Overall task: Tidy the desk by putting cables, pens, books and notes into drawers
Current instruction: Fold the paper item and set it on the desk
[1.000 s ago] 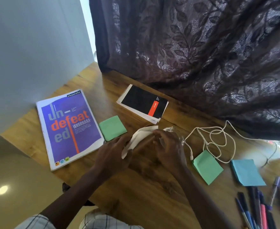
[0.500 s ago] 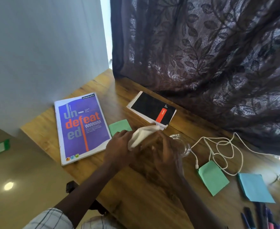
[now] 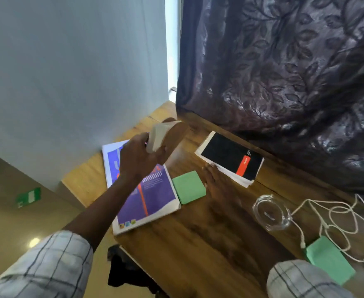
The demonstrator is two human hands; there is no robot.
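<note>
Left hand [image 3: 137, 162]: fingers pinch a pale folded cloth [image 3: 158, 135], held above the purple book [image 3: 153, 194].
Right hand [image 3: 217, 181]: blurred; I read fingers straight, low over the counter [image 3: 198, 244], between green notes [image 3: 188, 187] and black notepad [image 3: 230, 157].
Cable [image 3: 338, 218]: loose, far right.

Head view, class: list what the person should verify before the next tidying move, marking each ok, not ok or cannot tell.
1. The left hand grips the white bundle securely: ok, its fingers curl round it, raised above the purple book.
2. The right hand is free: cannot tell, it is blurred, low between the green note pad and the black notebook.
3. An open drawer is ready: cannot tell, none in view.
4. Books put away: not ok, both lie on the desk.
5. The white cable is gathered: not ok, it lies in loose loops beside the glass dish.
</note>
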